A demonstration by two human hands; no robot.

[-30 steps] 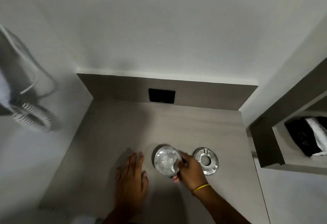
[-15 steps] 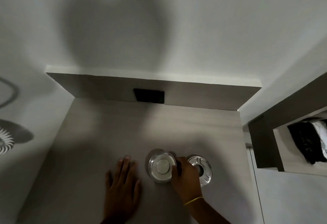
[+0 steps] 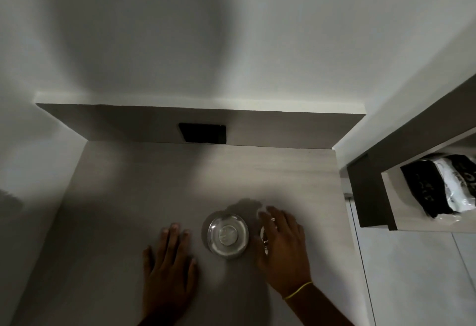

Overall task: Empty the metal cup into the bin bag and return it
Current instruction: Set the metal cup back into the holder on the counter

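The metal cup (image 3: 228, 236) stands upright between both hands (mouth up); the right hand (image 3: 283, 251), fingers spread and empty, is nearer than the flat, empty left hand (image 3: 170, 271).

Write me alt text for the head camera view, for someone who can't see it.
Seen from above, a metal cup stands upright on a grey counter between a person's two hands. The left hand lies flat on the counter; the right hand hovers open beside the cup, over a round metal piece. A black wall plate sits behind.
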